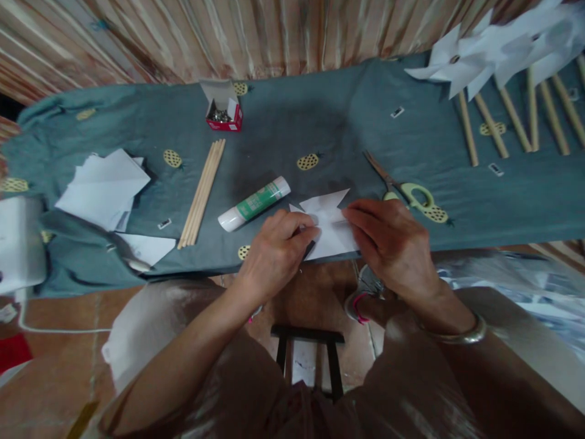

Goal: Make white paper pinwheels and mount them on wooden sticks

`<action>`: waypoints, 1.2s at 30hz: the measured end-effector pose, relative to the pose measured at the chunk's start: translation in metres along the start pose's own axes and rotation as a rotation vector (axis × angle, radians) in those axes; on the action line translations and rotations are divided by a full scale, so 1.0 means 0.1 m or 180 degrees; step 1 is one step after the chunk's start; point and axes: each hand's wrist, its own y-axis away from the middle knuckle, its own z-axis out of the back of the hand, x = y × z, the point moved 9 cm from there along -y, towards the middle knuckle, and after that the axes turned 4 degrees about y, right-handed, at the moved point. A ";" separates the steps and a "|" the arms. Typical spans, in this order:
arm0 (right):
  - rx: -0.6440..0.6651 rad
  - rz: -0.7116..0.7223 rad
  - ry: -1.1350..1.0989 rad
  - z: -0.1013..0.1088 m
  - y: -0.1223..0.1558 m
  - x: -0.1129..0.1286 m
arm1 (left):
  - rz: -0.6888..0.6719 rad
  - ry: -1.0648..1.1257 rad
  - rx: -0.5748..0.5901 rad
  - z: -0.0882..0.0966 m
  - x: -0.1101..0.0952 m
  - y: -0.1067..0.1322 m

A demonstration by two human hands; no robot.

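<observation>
White paper, slit into pointed flaps, is lying at the near edge of the cloth-covered table, between the two hands, where both are reaching it easily; this cut sheet point(333, 239) is showing pale folds around its middle. The left hand point(278, 247) is pinching its left side between thumb and fingers, probably to steady it, while the right hand point(395, 244) is grasping the opposite side with bent fingers, apparently so the flaps are being controlled from both ends; exactly which flap each is holding is hard to tell. Just beyond the left hand, a glue stick point(255, 203) is resting capped and slantwise, seemingly within quick reach. Near the right hand, scissors point(392, 182) are lying with their blades pointing away from the body, which is leaving the green handles conveniently close. Farther left, thin wooden sticks point(202, 194) are lying side by side, perhaps for being picked up singly, and a red box point(225, 120) is standing open behind them, exposing small metallic pieces. Spare paper sheets point(103, 189) are sitting in a loose pile at far left. At far right, paper pinwheels point(484, 55) are lying together, stems toward the person, presumably out of the working space.
</observation>
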 end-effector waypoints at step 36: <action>0.0350 0.0088 0.0357 -0.11 0.00 0.08 | 0.0030 0.0238 0.0242 -0.07 -0.04 -0.02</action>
